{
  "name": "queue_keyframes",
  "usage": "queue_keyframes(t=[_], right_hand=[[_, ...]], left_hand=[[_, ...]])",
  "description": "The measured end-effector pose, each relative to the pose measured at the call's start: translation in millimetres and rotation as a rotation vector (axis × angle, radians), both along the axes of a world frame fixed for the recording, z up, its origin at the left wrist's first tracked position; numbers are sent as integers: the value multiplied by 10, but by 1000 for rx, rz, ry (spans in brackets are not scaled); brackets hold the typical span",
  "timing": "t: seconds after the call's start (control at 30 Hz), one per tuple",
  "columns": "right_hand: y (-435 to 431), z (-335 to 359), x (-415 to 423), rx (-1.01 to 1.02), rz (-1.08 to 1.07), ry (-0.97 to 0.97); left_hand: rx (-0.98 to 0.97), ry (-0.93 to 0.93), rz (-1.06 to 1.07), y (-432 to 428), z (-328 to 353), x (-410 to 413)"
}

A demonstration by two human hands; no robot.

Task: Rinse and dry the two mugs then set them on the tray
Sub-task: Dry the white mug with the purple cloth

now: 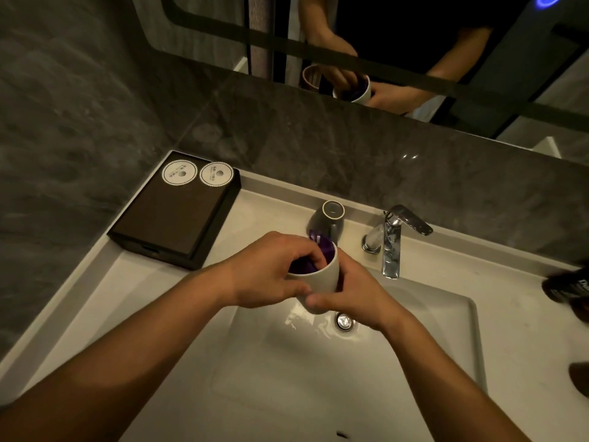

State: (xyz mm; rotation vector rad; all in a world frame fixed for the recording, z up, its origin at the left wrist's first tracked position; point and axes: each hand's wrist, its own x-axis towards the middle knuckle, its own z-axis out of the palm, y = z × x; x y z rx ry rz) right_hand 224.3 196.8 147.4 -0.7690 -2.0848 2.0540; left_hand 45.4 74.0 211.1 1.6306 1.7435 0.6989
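Note:
Over the sink basin I hold a white mug [320, 275]. My right hand [353, 293] grips it from the right side and underneath. My left hand [271, 269] has its fingers inside the mug, pressed on a purple cloth [315, 253] stuffed into it. A dark mug [328, 218] stands upside down on the counter behind, left of the tap. The dark tray [178, 215] lies at the back left of the counter with two round white paper coasters [197, 174] on its far end.
A chrome tap [393, 240] stands right of the mugs; no water runs from it. The drain [344, 322] sits in the white basin [446, 314] below my hands. Dark bottles [570, 287] stand at the right edge. A mirror above reflects my hands.

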Motion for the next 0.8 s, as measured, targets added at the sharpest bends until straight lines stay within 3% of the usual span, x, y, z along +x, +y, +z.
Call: queue_keyframes(t=[0.2, 0.43, 0.63, 0.7, 0.8], right_hand=[[-125, -25, -16, 197, -83, 76], [-304, -69, -276, 421, -26, 141], [-635, -278, -535, 523, 12, 140], [-782, -356, -605, 529, -26, 163], [-980, -433, -700, 536, -83, 159]], left_hand=[[-11, -221, 74, -79, 158, -163], [-169, 191, -5, -274, 177, -177], [-186, 303, 160, -462, 34, -221], [-179, 211, 315, -527, -45, -238], [-136, -209, 630, -698, -142, -247]])
